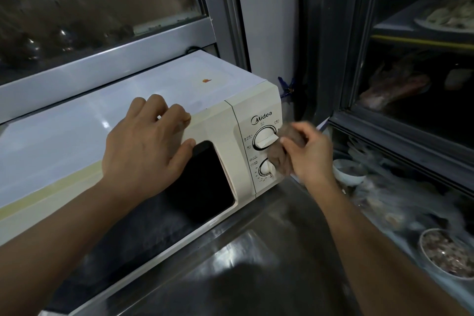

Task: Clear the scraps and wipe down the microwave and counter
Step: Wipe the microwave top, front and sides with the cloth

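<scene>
At the control panel of the microwave (143,120), the right hand (311,152) pinches a bunched brown cloth (279,155) and presses it between the upper dial (265,139) and lower dial (266,169). Left hand (143,146) lies spread on the front top edge, fingers over the top, thumb at the dark door window (202,182), gripping nothing, likely steadying the microwave.

Progress, as a judgement: wiping is under way on the front panel. One small orange spot (206,80) remains on the microwave top, so the top looks undone. Steel surface (256,251) in front shows no scraps, but glare hides whether it is wiped.

Hard to read: right hand and cloth are blurred; interior unseen, door closed; the bowls (348,170) to the right sit behind murky glass.
</scene>
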A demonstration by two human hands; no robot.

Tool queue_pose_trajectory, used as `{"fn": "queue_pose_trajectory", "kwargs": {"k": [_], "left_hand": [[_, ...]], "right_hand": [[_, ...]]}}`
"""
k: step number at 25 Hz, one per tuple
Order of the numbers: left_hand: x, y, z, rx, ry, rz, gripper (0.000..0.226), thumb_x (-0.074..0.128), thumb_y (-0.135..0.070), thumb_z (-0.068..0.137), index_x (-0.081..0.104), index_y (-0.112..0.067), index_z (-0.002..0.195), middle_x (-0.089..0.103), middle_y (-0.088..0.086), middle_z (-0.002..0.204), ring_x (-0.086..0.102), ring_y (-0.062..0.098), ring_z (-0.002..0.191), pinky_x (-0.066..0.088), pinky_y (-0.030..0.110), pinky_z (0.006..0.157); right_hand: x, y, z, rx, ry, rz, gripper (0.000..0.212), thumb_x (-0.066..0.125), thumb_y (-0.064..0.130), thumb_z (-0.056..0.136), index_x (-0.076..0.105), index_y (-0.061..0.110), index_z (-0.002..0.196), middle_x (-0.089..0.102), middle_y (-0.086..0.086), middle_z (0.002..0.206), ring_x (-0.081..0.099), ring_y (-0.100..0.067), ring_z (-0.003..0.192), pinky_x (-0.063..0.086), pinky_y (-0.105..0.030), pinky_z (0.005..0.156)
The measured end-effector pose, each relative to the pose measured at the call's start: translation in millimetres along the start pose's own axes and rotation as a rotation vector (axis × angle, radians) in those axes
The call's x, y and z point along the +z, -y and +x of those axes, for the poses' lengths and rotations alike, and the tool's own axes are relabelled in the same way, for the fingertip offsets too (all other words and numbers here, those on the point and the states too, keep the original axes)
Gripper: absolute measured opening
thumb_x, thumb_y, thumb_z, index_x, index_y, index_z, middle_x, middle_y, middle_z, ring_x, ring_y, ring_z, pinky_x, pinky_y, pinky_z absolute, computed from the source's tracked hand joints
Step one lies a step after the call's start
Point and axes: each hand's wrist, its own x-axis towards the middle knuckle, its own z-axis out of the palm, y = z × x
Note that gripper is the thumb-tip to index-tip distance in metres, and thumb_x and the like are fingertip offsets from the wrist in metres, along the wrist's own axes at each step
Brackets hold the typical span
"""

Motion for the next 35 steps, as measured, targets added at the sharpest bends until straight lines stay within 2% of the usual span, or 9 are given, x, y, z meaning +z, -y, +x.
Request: {"fn": "queue_pose_trajectory", "kwargs": {"k": [5, 8, 14, 17, 21, 24, 27, 31, 35], "left_hand": [[1, 0, -1, 0.006, -0.016, -0.001, 0.04, 0.044, -0.043, 0.08, 0.059, -0.014, 0.102, 0.05, 0.006, 0.09, 0.049, 0.028, 0.084, 0.028, 0.022, 0.052], [0, 0, -1, 0.008, -0.015, 0.003, 0.039, 0.044, -0.043, 0.08, 0.06, -0.014, 0.101, 0.051, 0.006, 0.09, 0.05, 0.028, 0.083, 0.027, 0.022, 0.052], [0, 1, 0, -0.004, 0.016, -0.003, 0.038, 0.045, -0.043, 0.078, 0.06, -0.015, 0.099, 0.05, 0.004, 0.089, 0.049, 0.027, 0.083, 0.034, 0.025, 0.052], [1, 2, 0, 0.005, 0.018, 0.002, 0.034, 0.048, -0.042, 0.077, 0.059, -0.017, 0.096, 0.049, 0.002, 0.088, 0.048, 0.025, 0.082, 0.03, 0.024, 0.051], [2, 2, 0, 0.015, 0.007, -0.005, 0.029, 0.052, -0.039, 0.077, 0.058, -0.017, 0.094, 0.048, 0.003, 0.087, 0.047, 0.024, 0.08, 0.025, 0.023, 0.051], [1, 3, 0, 0.02, -0.003, 0.004, 0.03, 0.052, -0.039, 0.077, 0.057, -0.016, 0.095, 0.048, 0.003, 0.086, 0.047, 0.024, 0.08, 0.023, 0.023, 0.051], [1, 2, -1, 0.005, 0.001, -0.005, 0.03, 0.052, -0.039, 0.077, 0.058, -0.016, 0.095, 0.048, 0.003, 0.087, 0.047, 0.025, 0.082, 0.027, 0.024, 0.052], [0, 2, 0, -0.011, 0.004, -0.018, 0.03, 0.054, -0.038, 0.077, 0.058, -0.016, 0.096, 0.048, 0.003, 0.088, 0.048, 0.025, 0.084, 0.028, 0.024, 0.052], [3, 3, -1, 0.01, -0.018, 0.0, 0.029, 0.054, -0.038, 0.077, 0.059, -0.016, 0.096, 0.05, 0.004, 0.088, 0.048, 0.025, 0.081, 0.023, 0.022, 0.051]], "right_hand": [[5, -2, -12, 0.044, -0.004, 0.074, 0.018, 0.067, 0.008, 0.083, 0.057, 0.021, 0.092, 0.062, 0.004, 0.089, 0.059, -0.01, 0.086, 0.04, -0.001, 0.068], [3, -7, -12, 0.104, 0.053, 0.066, 0.014, 0.066, 0.006, 0.083, 0.061, 0.018, 0.088, 0.062, 0.005, 0.082, 0.06, -0.012, 0.082, 0.042, -0.012, 0.068], [-14, 58, 16, -0.034, 0.016, 0.058, 0.015, 0.071, 0.009, 0.079, 0.067, 0.018, 0.091, 0.066, 0.002, 0.087, 0.063, -0.012, 0.083, 0.05, -0.024, 0.077], [-5, 89, 18, -0.137, -0.184, -0.041, 0.014, 0.072, 0.013, 0.079, 0.065, 0.012, 0.09, 0.06, 0.0, 0.096, 0.055, -0.008, 0.083, 0.038, -0.009, 0.076], [22, 94, -11, -0.067, -0.333, 0.011, 0.019, 0.069, 0.009, 0.081, 0.054, 0.008, 0.094, 0.039, 0.0, 0.106, 0.045, 0.001, 0.082, 0.025, 0.01, 0.074], [44, 87, -50, -0.13, -0.286, -0.004, 0.02, 0.07, 0.002, 0.076, 0.057, 0.005, 0.091, 0.035, 0.002, 0.108, 0.048, -0.014, 0.099, 0.029, 0.002, 0.089], [41, 88, -56, -0.223, -0.187, -0.121, 0.019, 0.071, 0.004, 0.076, 0.058, 0.008, 0.089, 0.041, 0.001, 0.108, 0.052, -0.019, 0.104, 0.041, -0.017, 0.091], [15, 78, -23, -0.148, -0.103, -0.125, 0.021, 0.069, 0.006, 0.078, 0.05, 0.014, 0.083, 0.039, 0.003, 0.108, 0.05, -0.013, 0.092, 0.034, -0.001, 0.074], [0, 58, 1, 0.052, -0.185, -0.083, 0.013, 0.064, 0.012, 0.086, 0.052, 0.015, 0.091, 0.048, -0.002, 0.107, 0.054, -0.021, 0.102, 0.031, -0.012, 0.077]]}}
